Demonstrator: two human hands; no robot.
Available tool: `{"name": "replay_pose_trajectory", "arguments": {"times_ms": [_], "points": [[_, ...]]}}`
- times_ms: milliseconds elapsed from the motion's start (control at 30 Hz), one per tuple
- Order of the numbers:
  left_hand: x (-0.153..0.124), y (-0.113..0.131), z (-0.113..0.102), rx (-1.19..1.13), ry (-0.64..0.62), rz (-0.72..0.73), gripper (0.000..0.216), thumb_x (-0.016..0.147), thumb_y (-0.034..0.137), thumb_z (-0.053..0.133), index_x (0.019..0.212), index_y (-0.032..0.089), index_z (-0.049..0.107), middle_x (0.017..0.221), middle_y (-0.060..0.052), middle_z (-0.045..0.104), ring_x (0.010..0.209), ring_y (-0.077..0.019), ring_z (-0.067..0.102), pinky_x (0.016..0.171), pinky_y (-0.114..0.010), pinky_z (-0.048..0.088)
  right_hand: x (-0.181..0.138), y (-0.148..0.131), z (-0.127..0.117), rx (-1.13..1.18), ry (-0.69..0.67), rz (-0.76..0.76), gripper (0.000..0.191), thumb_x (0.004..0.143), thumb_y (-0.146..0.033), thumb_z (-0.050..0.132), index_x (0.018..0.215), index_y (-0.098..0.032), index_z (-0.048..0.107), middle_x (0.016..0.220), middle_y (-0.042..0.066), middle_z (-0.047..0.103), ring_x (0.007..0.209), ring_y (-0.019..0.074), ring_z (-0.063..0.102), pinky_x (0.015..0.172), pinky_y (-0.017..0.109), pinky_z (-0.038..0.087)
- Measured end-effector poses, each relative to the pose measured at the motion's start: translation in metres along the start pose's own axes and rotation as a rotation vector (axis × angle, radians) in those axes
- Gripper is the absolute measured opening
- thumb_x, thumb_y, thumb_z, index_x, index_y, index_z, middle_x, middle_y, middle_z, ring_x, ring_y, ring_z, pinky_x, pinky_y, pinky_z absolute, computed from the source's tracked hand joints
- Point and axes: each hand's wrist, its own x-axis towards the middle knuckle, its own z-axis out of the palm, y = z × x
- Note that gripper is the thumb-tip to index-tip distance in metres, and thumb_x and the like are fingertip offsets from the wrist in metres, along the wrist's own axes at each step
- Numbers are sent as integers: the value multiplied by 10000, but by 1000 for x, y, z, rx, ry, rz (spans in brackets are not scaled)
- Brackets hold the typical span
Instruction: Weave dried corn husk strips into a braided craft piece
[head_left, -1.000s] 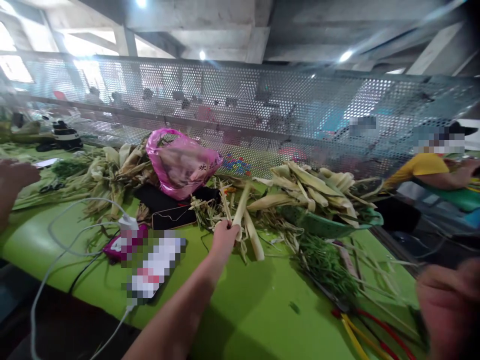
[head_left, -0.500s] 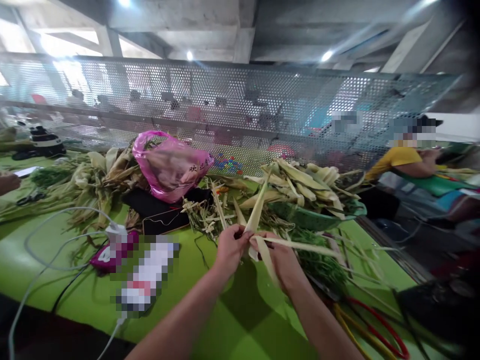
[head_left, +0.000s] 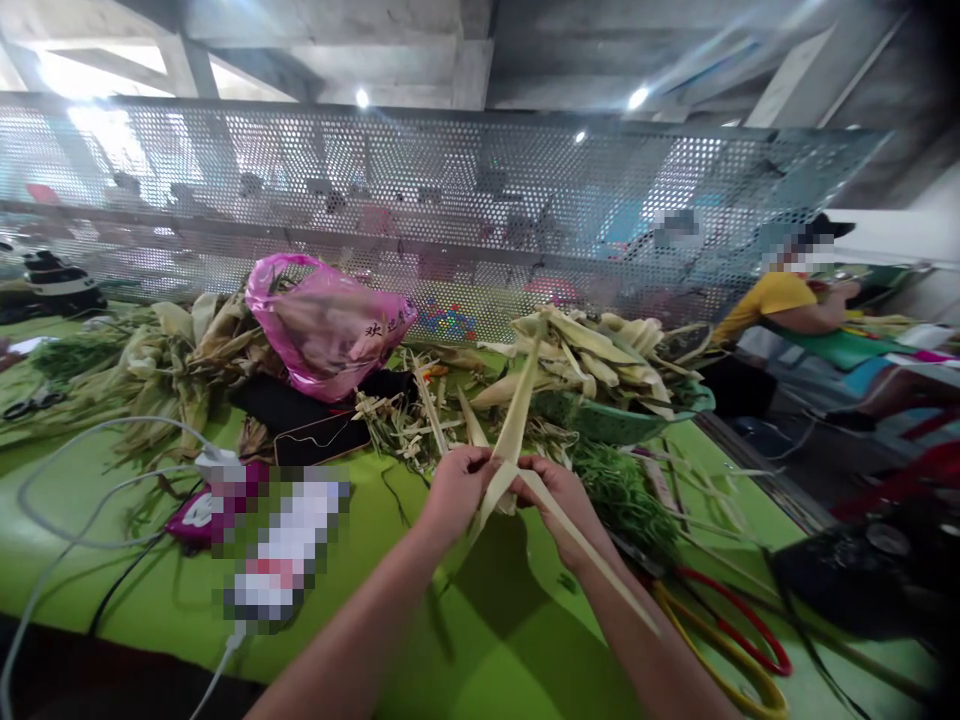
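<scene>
My left hand (head_left: 459, 488) and my right hand (head_left: 559, 500) meet above the green table, fingers closed round pale corn husk strips (head_left: 519, 415). One broad strip stands up between the hands and tapers to a point. A narrower strip crosses over my right hand and trails down along the forearm; another end hangs below the left fingers. The fingertips are partly hidden by the husk. Just behind the hands lie husk scraps (head_left: 401, 415). To the right of my right hand is a bunch of thin green strands (head_left: 628, 500).
A green basket (head_left: 600, 425) heaped with husks stands back right. At left are a pink plastic bag (head_left: 330, 340), a husk pile (head_left: 161, 360), a purple power strip (head_left: 196, 520) and a blurred-out charging device (head_left: 292, 540). Red- and yellow-handled tools (head_left: 739, 640) lie at right. A person in yellow (head_left: 780, 300) sits beyond.
The narrow strip that stuck out to the right now slants down over my right forearm. Another end has swung to the lower left. The whole view has shifted slightly.
</scene>
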Motion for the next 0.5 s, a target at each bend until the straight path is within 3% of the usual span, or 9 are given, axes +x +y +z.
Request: {"name": "replay_pose_trajectory", "arguments": {"times_ms": [167,500], "points": [[1,-3,-2,94,115,11,208,715,332,687,714,152,583,662,-15,598,580,-115,510,522,-218,384,-2,-3,3,36,25,59,280,577,-383,775,723,-172,661,568,-22,591,513,121,491,510,251,396],[-1,-4,4,-24,14,-71,174,765,319,634,773,151,590,691,-20,600,580,-107,500,552,-229,387,-2,4,0,105,-75,76,276,626,-322,771,828,-167,663,688,3,651,592,138,546,520,239,412]]}}
